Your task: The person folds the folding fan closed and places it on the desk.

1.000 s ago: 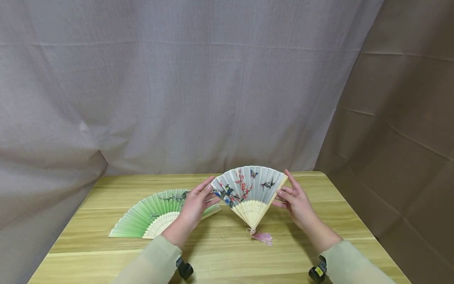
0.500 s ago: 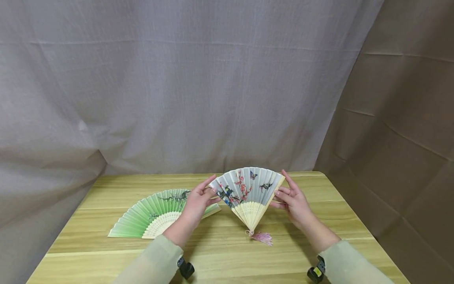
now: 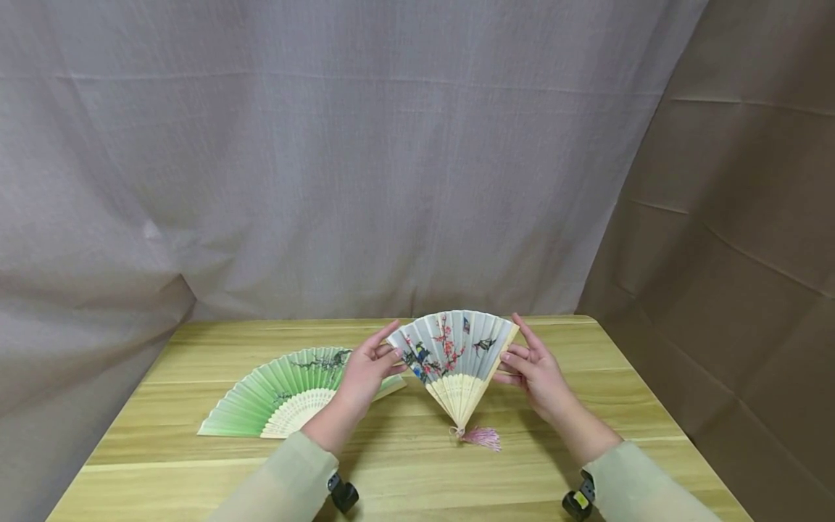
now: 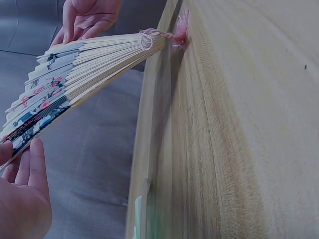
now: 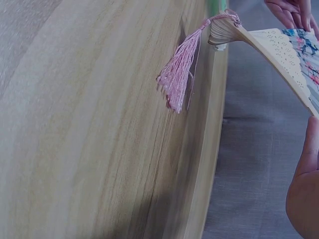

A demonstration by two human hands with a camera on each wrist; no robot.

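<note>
A grey folding fan painted with red blossoms and birds is held partly spread above the wooden table. My left hand pinches its left outer rib and my right hand holds its right outer rib. The pink tassel at the pivot touches the tabletop. The left wrist view shows the fan's stacked folds edge-on, with my left fingers below them. In the right wrist view the tassel hangs from the pivot, and the pale ribs run towards my right hand.
A green folding fan lies fully spread and flat on the table, left of my left hand and partly behind it. Grey cloth hangs behind the table, brown cloth on the right. The table's right edge lies near my right forearm.
The grey fan's spread has narrowed. My right hand has brought the right rib leftward towards the left hand, which has stayed almost in place. The green fan has not moved.
</note>
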